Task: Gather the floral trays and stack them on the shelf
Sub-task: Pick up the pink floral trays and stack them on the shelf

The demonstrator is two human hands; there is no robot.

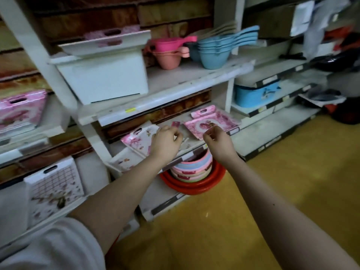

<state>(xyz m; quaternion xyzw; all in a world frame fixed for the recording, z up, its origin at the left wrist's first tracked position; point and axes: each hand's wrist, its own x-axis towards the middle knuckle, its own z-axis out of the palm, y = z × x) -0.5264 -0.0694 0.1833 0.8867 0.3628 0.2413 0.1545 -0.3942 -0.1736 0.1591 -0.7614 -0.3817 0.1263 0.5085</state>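
Both arms reach out. L hand (166, 140) & R hand (216, 140) loosely curled, empty. Pink tray (211, 121) just past R hand; pale tray (139, 138) by L hand.

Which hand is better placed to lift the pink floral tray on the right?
Likely the right hand: it is at the near edge of the pink tray; the left hand is over the paler tray.

Head view, looking forward-down, close on shelf (187, 151).
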